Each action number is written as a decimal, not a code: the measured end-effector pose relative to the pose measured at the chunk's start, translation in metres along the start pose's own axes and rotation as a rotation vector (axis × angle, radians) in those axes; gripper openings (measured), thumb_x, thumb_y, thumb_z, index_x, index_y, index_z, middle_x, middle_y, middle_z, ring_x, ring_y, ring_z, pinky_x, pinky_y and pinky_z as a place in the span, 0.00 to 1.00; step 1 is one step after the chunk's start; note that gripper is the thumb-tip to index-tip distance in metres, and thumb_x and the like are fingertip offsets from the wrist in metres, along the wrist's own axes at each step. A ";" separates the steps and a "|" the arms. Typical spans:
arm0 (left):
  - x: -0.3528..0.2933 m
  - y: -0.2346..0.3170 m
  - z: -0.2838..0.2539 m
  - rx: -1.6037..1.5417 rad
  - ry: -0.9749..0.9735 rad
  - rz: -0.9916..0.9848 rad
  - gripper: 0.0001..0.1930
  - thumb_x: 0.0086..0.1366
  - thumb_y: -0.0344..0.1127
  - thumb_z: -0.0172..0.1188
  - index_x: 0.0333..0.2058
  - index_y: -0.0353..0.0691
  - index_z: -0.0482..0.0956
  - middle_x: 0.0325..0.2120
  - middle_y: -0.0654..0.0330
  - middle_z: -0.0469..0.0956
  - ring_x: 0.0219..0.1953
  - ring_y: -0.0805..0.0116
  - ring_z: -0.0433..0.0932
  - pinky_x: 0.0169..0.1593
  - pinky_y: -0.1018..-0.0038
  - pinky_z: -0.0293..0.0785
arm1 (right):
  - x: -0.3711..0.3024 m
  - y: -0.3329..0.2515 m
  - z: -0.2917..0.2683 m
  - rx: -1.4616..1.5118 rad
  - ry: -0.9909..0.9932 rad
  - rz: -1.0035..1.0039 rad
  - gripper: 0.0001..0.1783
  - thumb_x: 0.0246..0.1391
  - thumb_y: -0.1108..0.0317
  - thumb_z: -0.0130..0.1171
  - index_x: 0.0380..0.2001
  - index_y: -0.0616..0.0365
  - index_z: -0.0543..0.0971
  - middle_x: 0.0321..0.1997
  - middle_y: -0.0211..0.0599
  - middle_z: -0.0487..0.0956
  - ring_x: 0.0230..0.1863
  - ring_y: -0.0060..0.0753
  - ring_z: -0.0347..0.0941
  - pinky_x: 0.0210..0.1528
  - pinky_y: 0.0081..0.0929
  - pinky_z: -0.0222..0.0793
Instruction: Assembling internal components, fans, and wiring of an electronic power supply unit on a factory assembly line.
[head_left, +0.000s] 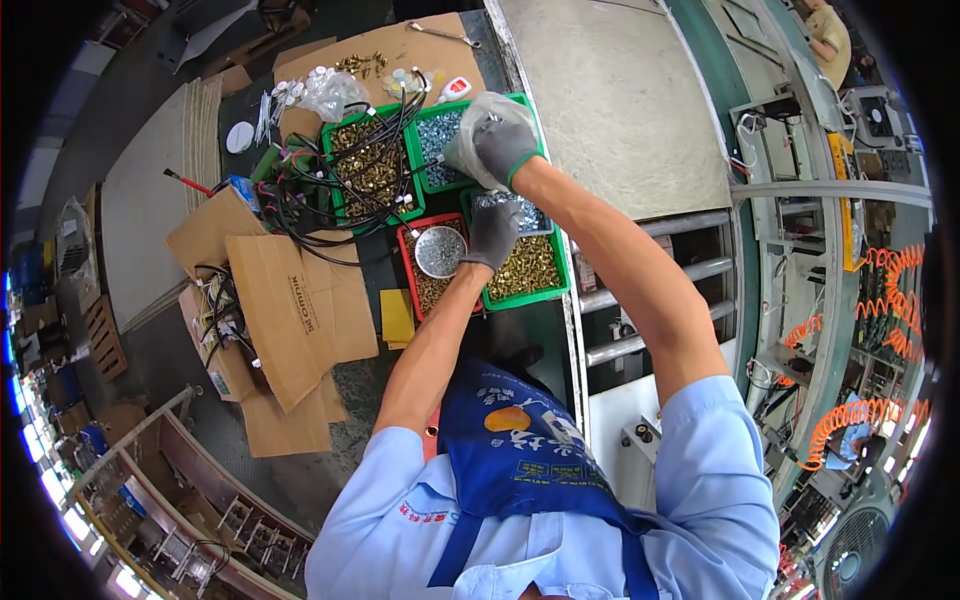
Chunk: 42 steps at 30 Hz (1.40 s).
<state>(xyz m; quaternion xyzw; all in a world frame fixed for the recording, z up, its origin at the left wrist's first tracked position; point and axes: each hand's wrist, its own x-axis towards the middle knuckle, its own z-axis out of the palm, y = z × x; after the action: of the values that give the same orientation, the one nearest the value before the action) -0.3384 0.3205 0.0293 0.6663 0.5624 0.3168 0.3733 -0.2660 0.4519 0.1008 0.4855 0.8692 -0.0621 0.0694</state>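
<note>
My right hand, in a grey glove, is closed on a clear plastic bag over the green bins. Silver-coloured pieces show dimly through the bag. Just below it, my left hand, also gloved, is closed at the left side of a small grey tray of silver fasteners; its fingers partly cover the contents. The tray sits over the far part of a green bin of brass fittings. Beside my left wrist, a round dish of small silver pieces rests in a red bin of copper-coloured parts.
Black cables drape over a green bin of brass fittings. Another green bin holds silver fasteners. Beyond lie a white bottle and a wrench on cardboard. Cardboard boxes stand left; a roller conveyor runs right.
</note>
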 end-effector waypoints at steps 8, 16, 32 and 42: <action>-0.001 -0.013 0.006 -0.287 -0.007 -0.319 0.12 0.63 0.33 0.60 0.42 0.35 0.84 0.34 0.41 0.83 0.32 0.52 0.85 0.39 0.64 0.79 | 0.001 0.007 0.007 0.127 -0.008 0.038 0.10 0.51 0.65 0.56 0.30 0.53 0.86 0.33 0.46 0.85 0.36 0.47 0.83 0.40 0.43 0.78; 0.004 -0.024 0.002 -1.005 -0.079 -0.653 0.07 0.69 0.32 0.58 0.40 0.36 0.82 0.27 0.63 0.81 0.26 0.72 0.82 0.29 0.75 0.78 | -0.032 0.018 -0.033 1.622 -0.052 0.570 0.06 0.55 0.77 0.56 0.33 0.66 0.81 0.32 0.46 0.83 0.29 0.40 0.83 0.32 0.30 0.80; 0.007 -0.023 -0.004 -1.165 -0.106 -0.762 0.07 0.70 0.33 0.52 0.41 0.40 0.78 0.32 0.58 0.81 0.32 0.62 0.84 0.31 0.72 0.79 | -0.057 0.017 -0.019 2.493 0.028 0.738 0.14 0.62 0.74 0.47 0.48 0.71 0.71 0.44 0.52 0.79 0.40 0.48 0.81 0.43 0.35 0.84; 0.006 -0.023 -0.003 -1.077 -0.153 -0.716 0.07 0.71 0.31 0.54 0.44 0.38 0.77 0.31 0.56 0.82 0.32 0.64 0.84 0.32 0.72 0.79 | -0.050 0.013 -0.034 1.129 0.209 0.599 0.14 0.59 0.77 0.56 0.47 0.73 0.80 0.38 0.48 0.83 0.33 0.37 0.83 0.39 0.27 0.83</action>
<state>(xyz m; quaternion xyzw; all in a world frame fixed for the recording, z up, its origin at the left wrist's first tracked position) -0.3514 0.3292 0.0113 0.1779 0.4840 0.3622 0.7765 -0.2310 0.4232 0.1427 0.6722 0.5320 -0.4400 -0.2675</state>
